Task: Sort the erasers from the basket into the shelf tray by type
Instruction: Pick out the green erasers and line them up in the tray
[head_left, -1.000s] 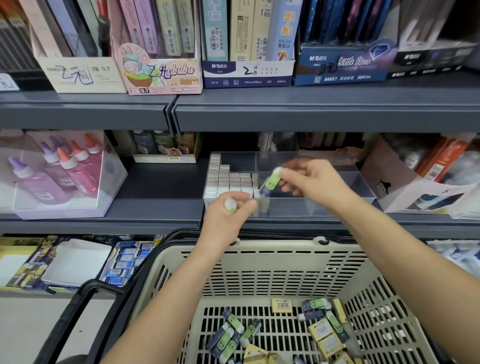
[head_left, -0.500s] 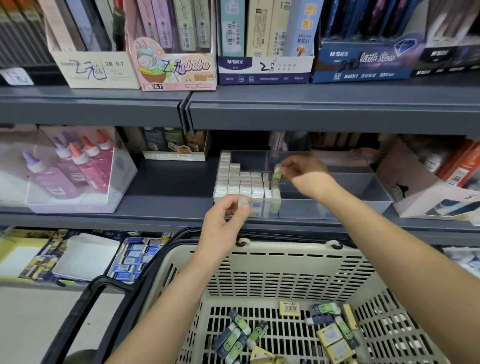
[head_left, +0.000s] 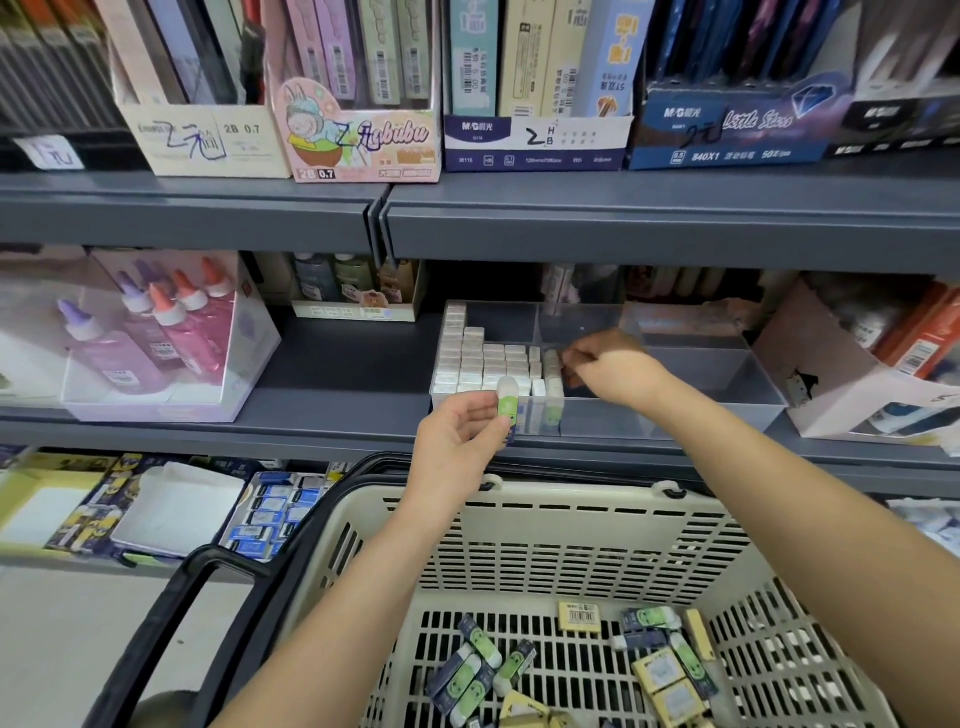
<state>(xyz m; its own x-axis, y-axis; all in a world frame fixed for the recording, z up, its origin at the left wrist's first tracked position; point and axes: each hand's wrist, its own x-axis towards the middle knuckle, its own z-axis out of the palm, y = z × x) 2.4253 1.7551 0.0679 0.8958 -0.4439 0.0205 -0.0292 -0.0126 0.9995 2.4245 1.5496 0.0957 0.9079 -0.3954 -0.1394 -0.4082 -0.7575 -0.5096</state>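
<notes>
My left hand (head_left: 457, 434) holds a green-and-white eraser (head_left: 508, 401) upright just in front of the clear shelf tray (head_left: 675, 422). My right hand (head_left: 610, 371) reaches into the tray's middle compartment, its fingertips pinching a green eraser (head_left: 551, 364) that stands in a short row beside the divider. Rows of white erasers (head_left: 480, 364) fill the tray's left compartment. Below, the beige basket (head_left: 571, 525) holds several green erasers (head_left: 467, 673) and yellow erasers (head_left: 662, 673), loose on its floor.
The upper shelf edge (head_left: 623, 228) hangs over the tray. A box of glue bottles (head_left: 156, 343) stands left of it and a cardboard display box (head_left: 831, 400) to the right. The basket's black handle (head_left: 171, 618) sticks out left. Boxed erasers (head_left: 270, 512) lie on the lower shelf.
My right hand has lowered its green eraser into the tray's middle compartment, next to the divider. My left hand has lifted its eraser so the green sleeve shows.
</notes>
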